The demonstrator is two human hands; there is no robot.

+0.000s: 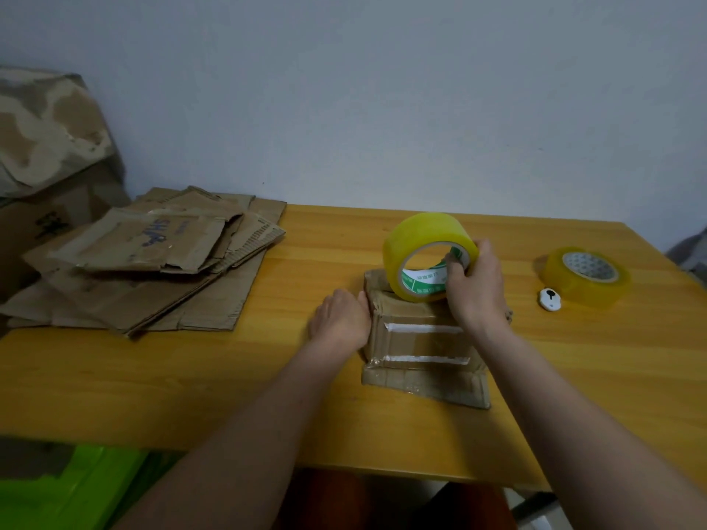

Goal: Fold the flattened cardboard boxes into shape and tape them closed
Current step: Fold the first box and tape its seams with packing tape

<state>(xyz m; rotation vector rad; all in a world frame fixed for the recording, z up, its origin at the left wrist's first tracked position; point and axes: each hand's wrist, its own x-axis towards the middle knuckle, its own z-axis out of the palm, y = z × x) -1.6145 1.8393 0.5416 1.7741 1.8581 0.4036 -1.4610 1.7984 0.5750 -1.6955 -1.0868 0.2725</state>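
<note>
A: What's on the bench (153, 384), counted?

B: One heap of flattened cardboard boxes (153, 269) well to the left of the left hand (338, 319); how many sheets it holds is hard to tell. One folded cardboard box (421, 346) lies between the two hands. Two tape rolls: the yellow tape roll (417, 246) in the right hand (476, 285), and a second tape roll (587, 277) lying flat to the right of that hand. One small white cutter (550, 299) sits just beside the second roll.

A: Anything hidden?

B: The box's right side is behind the right wrist. The print inside the roll's core is unreadable.

A: And the hands?

B: The left rests against the box's left edge, fingers loosely bent. The right grips the upright roll, fingers through its core, the roll standing on the box's far end.
</note>
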